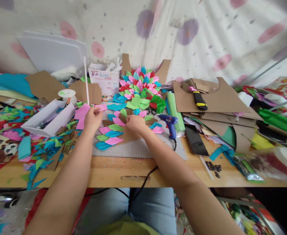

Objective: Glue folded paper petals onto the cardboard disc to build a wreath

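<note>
My left hand (93, 117) is closed, fingertips pinched together over pink paper (81, 114) at the left of the work mat. A pink paper piece (101, 107) shows by its fingertips; I cannot tell whether it is held. A thin white stick (86, 80) rises just behind this hand. My right hand (136, 123) is closed with its fingertips down among pleated paper petals (114, 133) in pink, blue, green and brown. They fan out on a cardboard piece (131, 138); what these fingers grip is hidden. Beyond them lies a finished-looking petal-covered cardboard piece (140, 81).
A blue glue gun (170, 124) with a black cord lies right of the petals, near scissors (150, 111) and a phone (196, 139). Cardboard sheets (212, 98) carry a yellow-black cutter (199, 99). Paper scraps (42, 150) and a white box (45, 119) are at left.
</note>
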Demonstrator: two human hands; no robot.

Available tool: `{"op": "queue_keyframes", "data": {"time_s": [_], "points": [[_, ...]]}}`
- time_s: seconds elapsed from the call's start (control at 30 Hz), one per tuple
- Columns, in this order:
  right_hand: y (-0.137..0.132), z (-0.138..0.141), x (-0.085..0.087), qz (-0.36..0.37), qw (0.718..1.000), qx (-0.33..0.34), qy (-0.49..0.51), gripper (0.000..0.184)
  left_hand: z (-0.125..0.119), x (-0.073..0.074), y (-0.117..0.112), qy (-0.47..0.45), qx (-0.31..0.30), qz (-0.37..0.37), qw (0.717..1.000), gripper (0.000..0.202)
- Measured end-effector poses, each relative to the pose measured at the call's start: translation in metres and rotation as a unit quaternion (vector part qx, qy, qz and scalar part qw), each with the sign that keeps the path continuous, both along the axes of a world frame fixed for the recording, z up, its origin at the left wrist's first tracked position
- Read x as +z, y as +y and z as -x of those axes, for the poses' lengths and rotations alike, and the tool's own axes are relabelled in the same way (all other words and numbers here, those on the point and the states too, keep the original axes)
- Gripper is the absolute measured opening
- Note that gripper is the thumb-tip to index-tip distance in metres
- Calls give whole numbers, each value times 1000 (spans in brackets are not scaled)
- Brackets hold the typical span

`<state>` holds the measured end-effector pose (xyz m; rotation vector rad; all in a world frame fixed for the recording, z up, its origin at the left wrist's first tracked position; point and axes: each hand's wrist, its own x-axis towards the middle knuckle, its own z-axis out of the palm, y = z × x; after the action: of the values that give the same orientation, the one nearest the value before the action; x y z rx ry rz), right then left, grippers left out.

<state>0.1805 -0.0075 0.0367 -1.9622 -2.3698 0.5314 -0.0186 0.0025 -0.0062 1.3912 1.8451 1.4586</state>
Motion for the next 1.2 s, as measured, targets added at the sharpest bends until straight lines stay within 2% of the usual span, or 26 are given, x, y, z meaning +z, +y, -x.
{"op": "queue_keyframes", "data": {"time_s": [0.1,0.2,0.37,0.43,0.5,0.57,0.63,0.7,0.77,0.93,1.2], "points": [[-2,0,-2,6,1000,-12,0,25,-2,-1,1,29,-29,47,998,11],[-2,1,-3,3,1000,-13,6,24,-4,0,0,63,-51,63,995,10],[-1,-1,-2,12,1000,-14,12,21,-4,0,-2,81,-42,78,993,17],[-1,-3,-2,3,1000,-15,27,20,-6,2,-4,103,-37,49,993,19],[-2,-6,-4,-20,998,-12,51,19,-11,6,-8,153,-57,-26,986,21],[-4,-10,-7,-57,996,3,76,18,-21,11,-14,223,-111,-106,963,23],[-7,-13,-9,-99,990,37,98,17,-32,15,-21,279,-180,-144,932,25],[-11,-15,-10,-131,982,78,113,16,-43,18,-26,318,-235,-149,906,24],[-15,-17,-10,-148,976,104,122,17,-49,18,-28,335,-249,-146,897,19],[-19,-25,-14,-167,971,103,135,15,-51,15,-28,341,-258,-131,894,8],[-24,-36,-17,-164,969,92,158,12,-57,11,-27,316,-287,-135,894,4]]}}
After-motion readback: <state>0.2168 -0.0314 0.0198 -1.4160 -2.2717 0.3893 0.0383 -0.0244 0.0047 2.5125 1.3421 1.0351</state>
